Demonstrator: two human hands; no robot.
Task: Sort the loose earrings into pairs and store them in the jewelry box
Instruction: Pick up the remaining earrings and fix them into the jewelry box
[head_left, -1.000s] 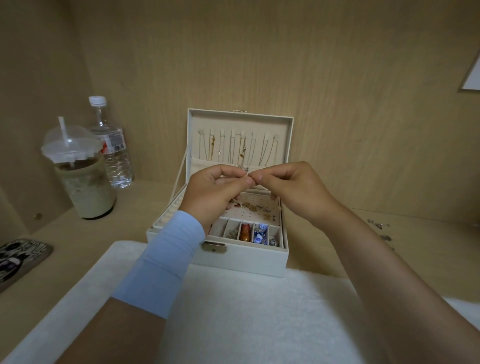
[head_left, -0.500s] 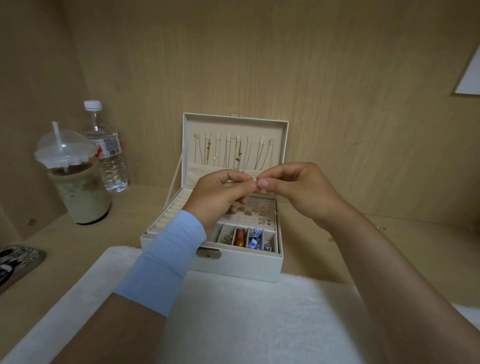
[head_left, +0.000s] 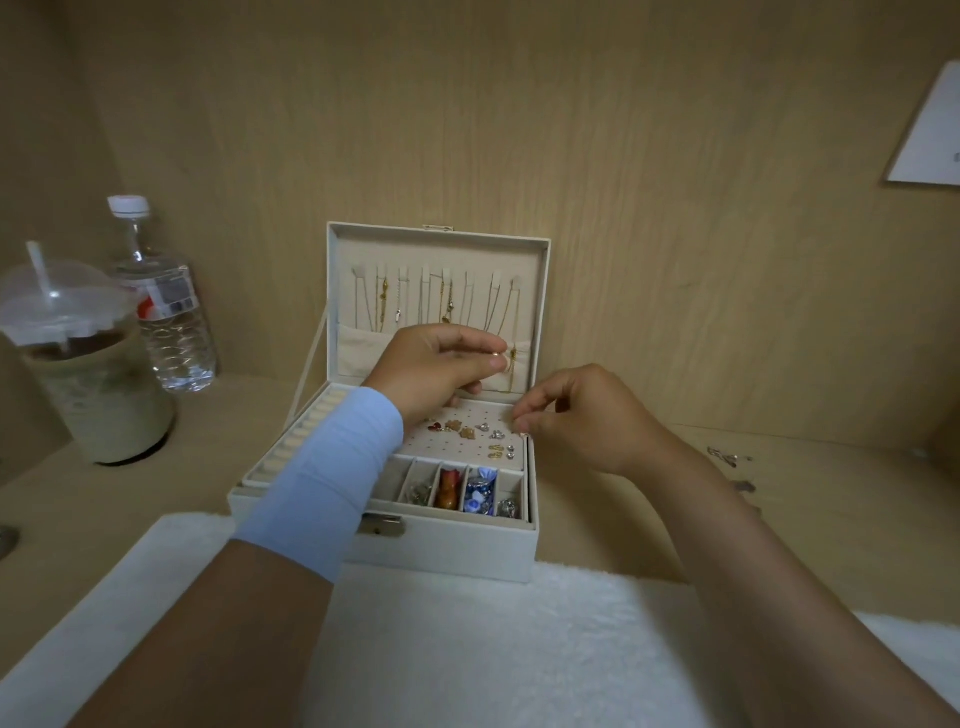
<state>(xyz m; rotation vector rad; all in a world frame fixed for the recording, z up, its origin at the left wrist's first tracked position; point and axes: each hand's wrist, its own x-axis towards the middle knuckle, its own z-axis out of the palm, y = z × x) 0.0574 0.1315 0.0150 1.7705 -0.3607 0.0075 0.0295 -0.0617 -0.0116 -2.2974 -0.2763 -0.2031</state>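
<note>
Your left hand (head_left: 436, 369) is raised in front of the open lid (head_left: 436, 249). Thumb and forefinger are curled and pinch a tiny glinting piece (head_left: 496, 355), too small to name. A pale blue sleeve (head_left: 322, 483) covers that wrist.

Your right hand (head_left: 576, 421) is lower, at the right edge of the perforated panel (head_left: 467, 415). Thumb and forefinger are pressed together on a small stud (head_left: 522, 431), just touching the panel edge. The other fingers are curled in.

The jewelry box (head_left: 447, 551) sits open on the bench (head_left: 649, 519), with its front on a white fluffy mat (head_left: 467, 649).
- Pinned earrings (head_left: 467, 430) lie in a row across the panel, with more near its right corner.
- The front compartments (head_left: 452, 491) hold red, blue and silver pieces.
- Necklaces (head_left: 447, 301) hang inside the lid.

Loose earrings (head_left: 724, 457) lie on the bench, well right of the box.

To the left stand an iced drink cup (head_left: 88, 374) and, behind it, a water bottle (head_left: 166, 312).
</note>
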